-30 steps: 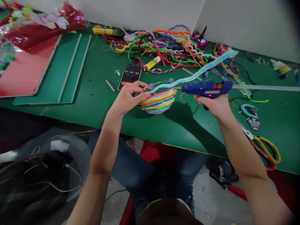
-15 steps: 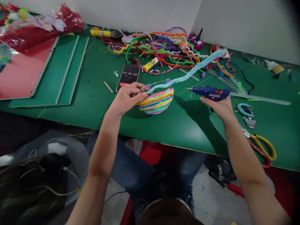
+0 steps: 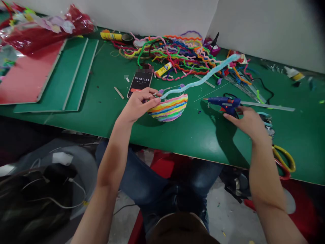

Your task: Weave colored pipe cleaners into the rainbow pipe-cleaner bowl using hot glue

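My left hand pinches the end of a light-blue pipe cleaner at the rim of a small striped bowl wound in rainbow colours. From there the pipe cleaner stretches up and to the right, over the pile. Purple tufts and thin wire show at the bowl's rim. To the right, a blue hot glue gun with a long clear glue stick is on the table, nozzle to the left and a red light lit. My right hand is just behind its handle, thumb and fingers apart.
A heap of coloured pipe cleaners lies along the wall. A phone with a timer and a yellow glue tube are before it. Scissors lie near the right edge, green boards at the left.
My right hand has lowered the glue gun, let go of its handle and drawn back to the right. The left hand keeps its pinch, almost in the same place.
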### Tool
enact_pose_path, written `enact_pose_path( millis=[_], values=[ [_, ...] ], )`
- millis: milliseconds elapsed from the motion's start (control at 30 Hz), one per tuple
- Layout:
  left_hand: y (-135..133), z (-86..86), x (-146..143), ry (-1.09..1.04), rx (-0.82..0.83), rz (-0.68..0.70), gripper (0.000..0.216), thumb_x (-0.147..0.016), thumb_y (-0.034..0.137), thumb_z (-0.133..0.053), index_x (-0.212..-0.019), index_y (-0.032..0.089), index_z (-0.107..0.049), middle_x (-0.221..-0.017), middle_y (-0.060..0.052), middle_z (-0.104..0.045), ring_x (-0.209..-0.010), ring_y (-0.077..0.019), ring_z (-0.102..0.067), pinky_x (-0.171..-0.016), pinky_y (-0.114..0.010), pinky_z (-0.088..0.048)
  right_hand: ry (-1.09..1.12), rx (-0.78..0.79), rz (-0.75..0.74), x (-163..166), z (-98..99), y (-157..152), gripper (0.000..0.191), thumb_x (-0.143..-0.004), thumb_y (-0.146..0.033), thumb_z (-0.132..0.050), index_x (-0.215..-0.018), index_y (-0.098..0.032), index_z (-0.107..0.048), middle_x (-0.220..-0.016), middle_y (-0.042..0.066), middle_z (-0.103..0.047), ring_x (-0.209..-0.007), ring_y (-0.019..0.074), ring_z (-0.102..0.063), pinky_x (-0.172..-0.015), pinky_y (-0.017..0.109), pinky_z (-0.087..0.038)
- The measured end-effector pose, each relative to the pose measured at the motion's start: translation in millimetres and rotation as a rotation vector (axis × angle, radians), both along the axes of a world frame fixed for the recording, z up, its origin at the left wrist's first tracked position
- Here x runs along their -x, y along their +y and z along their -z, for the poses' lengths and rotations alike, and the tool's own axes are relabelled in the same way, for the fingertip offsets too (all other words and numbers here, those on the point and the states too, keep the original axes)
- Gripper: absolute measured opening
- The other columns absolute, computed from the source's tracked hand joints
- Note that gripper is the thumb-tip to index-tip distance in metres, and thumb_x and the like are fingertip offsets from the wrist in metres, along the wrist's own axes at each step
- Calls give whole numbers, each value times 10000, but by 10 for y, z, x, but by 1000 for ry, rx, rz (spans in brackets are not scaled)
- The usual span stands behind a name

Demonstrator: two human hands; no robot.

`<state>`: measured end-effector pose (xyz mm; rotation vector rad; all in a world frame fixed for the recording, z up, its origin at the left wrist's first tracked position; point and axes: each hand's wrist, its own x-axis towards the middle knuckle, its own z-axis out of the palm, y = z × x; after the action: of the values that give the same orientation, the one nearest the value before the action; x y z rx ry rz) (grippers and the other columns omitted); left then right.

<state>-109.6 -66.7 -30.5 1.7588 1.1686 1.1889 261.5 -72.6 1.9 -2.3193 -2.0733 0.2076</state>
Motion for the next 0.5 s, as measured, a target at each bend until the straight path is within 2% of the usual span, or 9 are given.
enact_pose_path(
  millis=[67, 100, 133, 200, 267, 300, 367, 500],
  values=[
    [-1, -1, -3, -7, -7, 4, 333, -784, 392, -650, -549, 182, -544, -918, -38, -653, -943, -185, -623, -797, -337, -531, -235, 7, -2, 104, -153, -184, 541, -811, -587, -520, -1134, -164, -614, -1153, 212, -647, -1012, 366, -612, -719, 432, -418],
    [-4, -4, -5, -11, -9, 5, 328, -784, 398, -652, -556, 183, -555, -922, -37, -654, -942, -183, -622, -801, -336, -529, -250, -16, 16, 190, -232, -260, 501, -803, -600, -528, -1085, -199, -631, -1083, 166, -682, -959, 367, -631, -700, 440, -420],
    [-7, -7, -8, -14, -10, 6, 330, -784, 408, -655, -560, 185, -563, -923, -36, -654, -945, -183, -621, -806, -334, -526, -161, -76, 0, 297, -303, -314, 453, -796, -599, -549, -1066, -244, -631, -994, 99, -711, -896, 326, -650, -692, 423, -429],
    [-14, -15, -14, -15, -12, 5, 341, -781, 438, -661, -565, 187, -576, -930, -34, -655, -961, -183, -618, -822, -331, -520, 220, -147, -177, 560, -399, -346, 466, -759, -599, -616, -1100, -282, -610, -880, 20, -711, -699, 202, -645, -660, 353, -457],
    [-20, -22, -21, -5, -17, 5, 350, -771, 471, -670, -576, 190, -593, -951, -35, -656, -983, -185, -613, -840, -331, -514, 587, -170, -371, 857, -423, -285, 595, -746, -572, -657, -1237, -263, -524, -889, 14, -690, -666, 152, -623, -641, 309, -484],
    [-23, -25, -24, 2, -23, 6, 352, -768, 486, -672, -585, 192, -603, -963, -36, -657, -991, -187, -612, -849, -334, -512, 672, -199, -428, 1003, -416, -234, 634, -742, -557, -669, -1271, -256, -492, -892, 13, -683, -663, 146, -616, -634, 302, -491],
    [-27, -29, -29, 13, -37, 15, 353, -765, 512, -670, -610, 198, -625, -985, -41, -658, -996, -192, -615, -861, -346, -510, 732, -249, -495, 1264, -397, -125, 556, -787, -530, -637, -1260, -275, -496, -904, 8, -676, -710, 149, -625, -648, 298, -502],
    [-43, -44, -21, 18, -50, 41, 355, -772, 561, -643, -689, 216, -654, -1026, -45, -662, -1027, -208, -613, -895, -368, -500, 751, -318, -560, 1570, -407, -1, 279, -891, -490, -511, -996, -267, -640, -875, 10, -660, -810, 164, -640, -734, 318, -522]
  ],
)
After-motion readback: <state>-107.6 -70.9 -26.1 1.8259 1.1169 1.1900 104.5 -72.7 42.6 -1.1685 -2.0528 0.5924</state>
